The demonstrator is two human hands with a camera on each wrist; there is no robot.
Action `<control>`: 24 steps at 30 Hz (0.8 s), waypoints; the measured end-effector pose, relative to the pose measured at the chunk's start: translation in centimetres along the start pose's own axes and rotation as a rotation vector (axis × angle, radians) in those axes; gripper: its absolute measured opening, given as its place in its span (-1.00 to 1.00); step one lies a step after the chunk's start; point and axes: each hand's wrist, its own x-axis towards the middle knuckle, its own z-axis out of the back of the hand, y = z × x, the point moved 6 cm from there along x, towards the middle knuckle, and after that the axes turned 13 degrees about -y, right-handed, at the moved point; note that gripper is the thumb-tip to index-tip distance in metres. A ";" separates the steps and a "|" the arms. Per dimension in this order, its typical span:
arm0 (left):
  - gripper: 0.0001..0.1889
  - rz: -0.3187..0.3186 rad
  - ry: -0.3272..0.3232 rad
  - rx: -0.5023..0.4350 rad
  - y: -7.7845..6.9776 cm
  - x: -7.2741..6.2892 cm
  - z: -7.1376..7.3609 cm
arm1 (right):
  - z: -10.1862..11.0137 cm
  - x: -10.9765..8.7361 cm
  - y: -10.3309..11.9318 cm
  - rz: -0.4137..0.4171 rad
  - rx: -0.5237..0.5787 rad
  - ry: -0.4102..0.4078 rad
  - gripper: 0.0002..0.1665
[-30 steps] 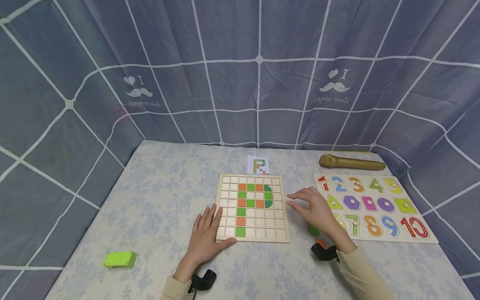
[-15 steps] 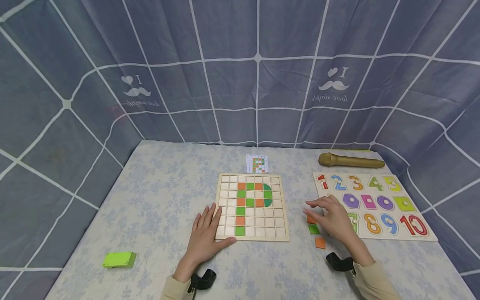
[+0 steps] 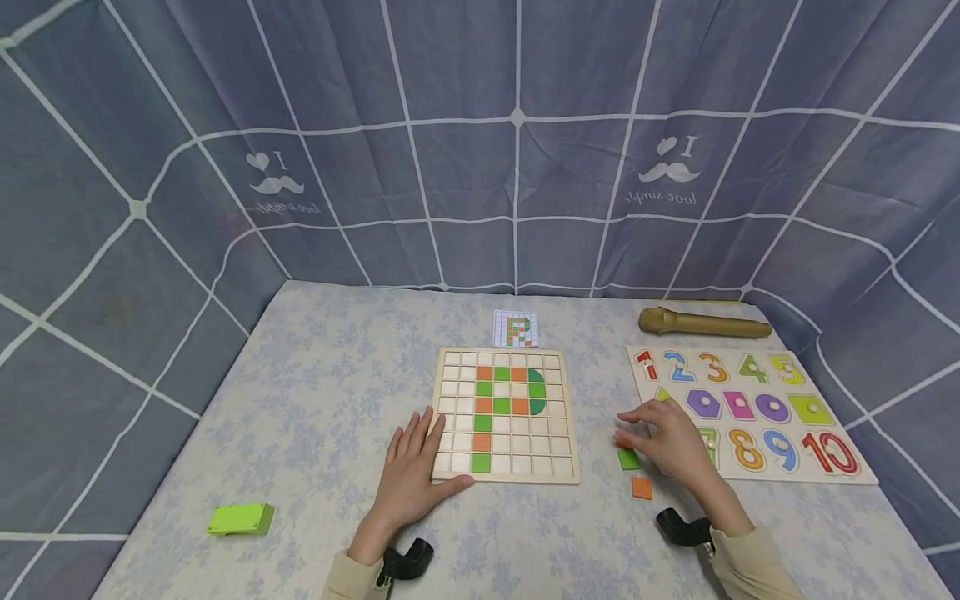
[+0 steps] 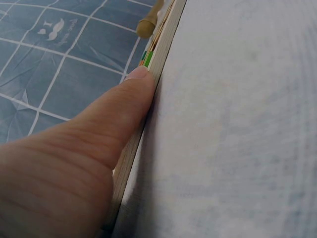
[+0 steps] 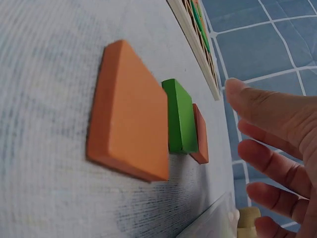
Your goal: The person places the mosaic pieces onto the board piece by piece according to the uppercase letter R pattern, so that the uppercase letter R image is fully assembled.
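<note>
A wooden grid board (image 3: 540, 446) bears green and orange tiles laid in the shape of a letter P. My left hand (image 3: 411, 475) lies with straight fingers on its lower left corner, thumb along the front edge. To the right of the board my right hand (image 3: 670, 442) hovers over loose tiles, thumb and fingers apart and holding nothing. Three square tiles rest on the cloth there: a near orange tile (image 5: 133, 111), a green tile (image 5: 182, 119) and a far orange tile (image 5: 200, 131). The thumb overlaps the far orange one in the head view.
A pattern card (image 3: 516, 329) showing a coloured letter lies behind the board. At the right are a number and shape puzzle board (image 3: 813, 400) and a gold microphone (image 3: 705, 322). A lime green block (image 3: 240, 519) stands at the left. Grid-patterned curtains surround the table.
My right hand has moved right and toward me, from beside the board's right edge to over the loose tiles, then nearly stopped. The left hand has stayed put.
</note>
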 end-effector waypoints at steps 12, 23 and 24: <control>0.01 -0.008 -0.003 0.002 0.0 0.0 0.0 | -0.3 -0.3 -0.1 0.059 -0.055 0.019 -0.66; 0.01 -0.006 0.001 0.005 0.0 0.0 -0.1 | -0.5 -0.2 -0.3 0.030 -0.065 0.093 -0.76; 0.01 -0.006 0.002 0.005 0.1 0.0 -0.1 | -0.6 -0.1 -0.3 0.025 -0.064 0.100 -0.76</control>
